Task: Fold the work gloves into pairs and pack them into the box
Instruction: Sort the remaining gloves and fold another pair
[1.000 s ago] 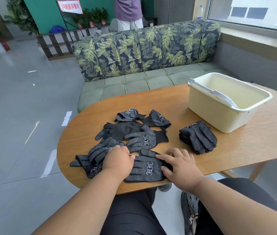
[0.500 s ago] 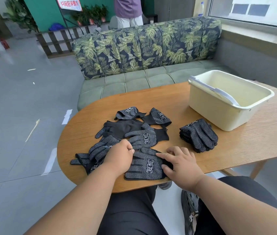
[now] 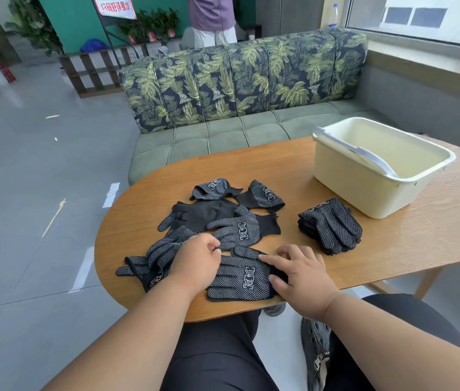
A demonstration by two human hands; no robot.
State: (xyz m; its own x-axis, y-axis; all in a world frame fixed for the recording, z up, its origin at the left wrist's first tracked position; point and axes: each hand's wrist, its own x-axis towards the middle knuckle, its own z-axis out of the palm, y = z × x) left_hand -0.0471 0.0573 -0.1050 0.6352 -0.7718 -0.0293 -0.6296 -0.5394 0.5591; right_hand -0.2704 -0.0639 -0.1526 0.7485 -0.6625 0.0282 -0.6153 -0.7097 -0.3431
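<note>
Nearest the table's (image 3: 392, 258) front edge lies a flat glove (image 3: 244, 277), dotted palm up w/ white logo. Its long axis runs roughly left-right: fingers point left, cuff to the right. R hand (image 3: 302, 273) rests on the cuff end, fingers fairly straight & spread, index laid along the glove's upper edge, thumb against the cuff (pressing, not curled round it). L hand (image 3: 197, 263) sits over the fingertip end, fingers curled; they seem to pinch glove fabric, but which glove can't be told for sure.

Left of that hand, a bunch of gloves (image 3: 149, 262) trails toward the table's left rim. Behind, loose gloves (image 3: 223, 215) lie scattered at mixed angles. To the right, a neat stack of gloves (image 3: 330, 224), fingers pointing toward the near-right. Farther right, the cream box (image 3: 364, 193) stands open, well apart from the flat glove. Beyond: leaf-print sofa (image 3: 237, 80).
</note>
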